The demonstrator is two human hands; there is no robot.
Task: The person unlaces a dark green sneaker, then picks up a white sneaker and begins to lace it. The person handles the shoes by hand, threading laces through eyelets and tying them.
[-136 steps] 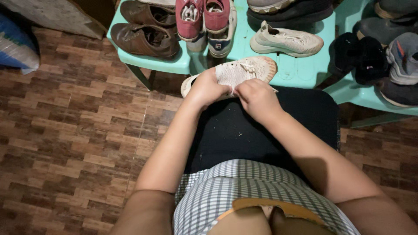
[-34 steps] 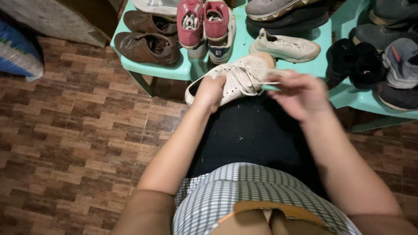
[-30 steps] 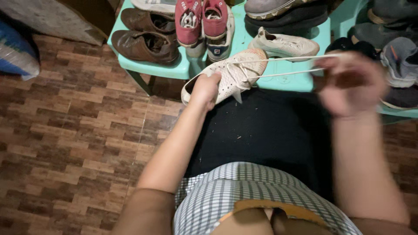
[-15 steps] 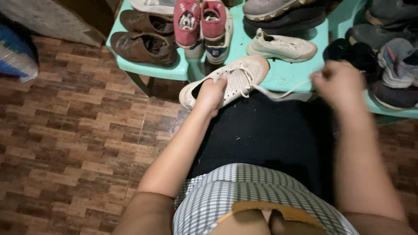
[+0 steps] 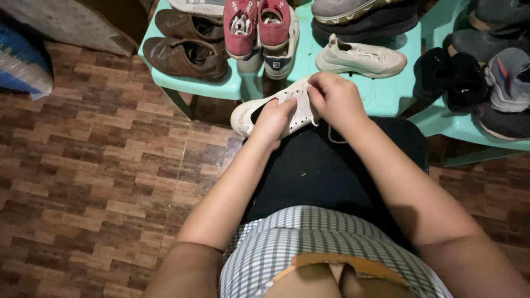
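Observation:
A white perforated sneaker (image 5: 301,107) rests on my dark lap at knee level, toe pointing away and to the right. My left hand (image 5: 271,122) grips its side near the heel opening. Over the sneaker's front my right hand (image 5: 334,98) is closed, fingers pinching at the white lace; a loop of the lace (image 5: 330,134) hangs down below that hand. The toe of the sneaker is hidden under my right hand.
A teal plastic table (image 5: 221,85) in front holds brown leather shoes (image 5: 185,56), red sneakers (image 5: 256,25), a matching white sneaker (image 5: 361,56) and grey shoes. A second teal table (image 5: 441,121) at the right carries dark shoes. Brown brick-pattern floor lies to the left.
My right hand, which had pulled the lace out far to the right, has come back onto the front of the sneaker. My left hand has kept its hold on the shoe.

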